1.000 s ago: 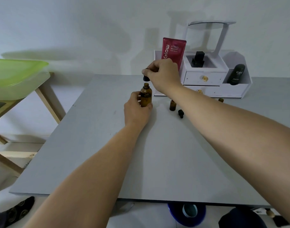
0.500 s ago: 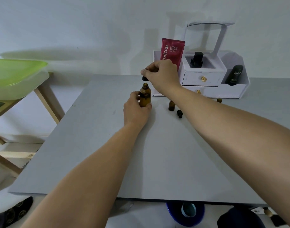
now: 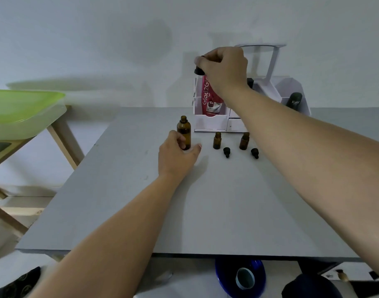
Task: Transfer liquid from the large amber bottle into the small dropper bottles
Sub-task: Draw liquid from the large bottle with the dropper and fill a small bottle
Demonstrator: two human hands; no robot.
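Right at the left hand (image 3: pixel 177 157), the large amber bottle (image 3: pixel 183 132) is standing upright on the grey table (image 3: pixel 205 211). The hand is curling thumb and fingers around the bottle's lower half, gripping it down against the tabletop, and the bottle's neck is standing open.

Well above that hand and a little to its right, the right hand (image 3: pixel 225 67) is hovering in the air. Its fingers are curled, pinching a black dropper cap (image 3: pixel 198 71) at the fingertips. Whether a glass pipette is hanging beneath the cap, I cannot tell.

Just right of the left hand's fingertips, the first small dropper bottle (image 3: pixel 217 140) is standing upright and open. The second small dropper bottle (image 3: pixel 244 141) is standing further right, beside the right forearm. Two loose dropper caps are lying on their sides, one (image 3: pixel 226 152) near the first bottle and the other (image 3: pixel 254 153) near the second, each on the side towards the person.

Beyond the left hand and directly under the right one, a white organizer (image 3: pixel 210 123) is sitting at the back of the table. A pink tube (image 3: pixel 210 97) is standing in its left compartment. A black Kahf tube (image 3: pixel 294 100) is leaning in a compartment right of the right forearm.

Far out to the left of the left hand, a lime-green chair seat (image 3: pixel 23 108) is showing.
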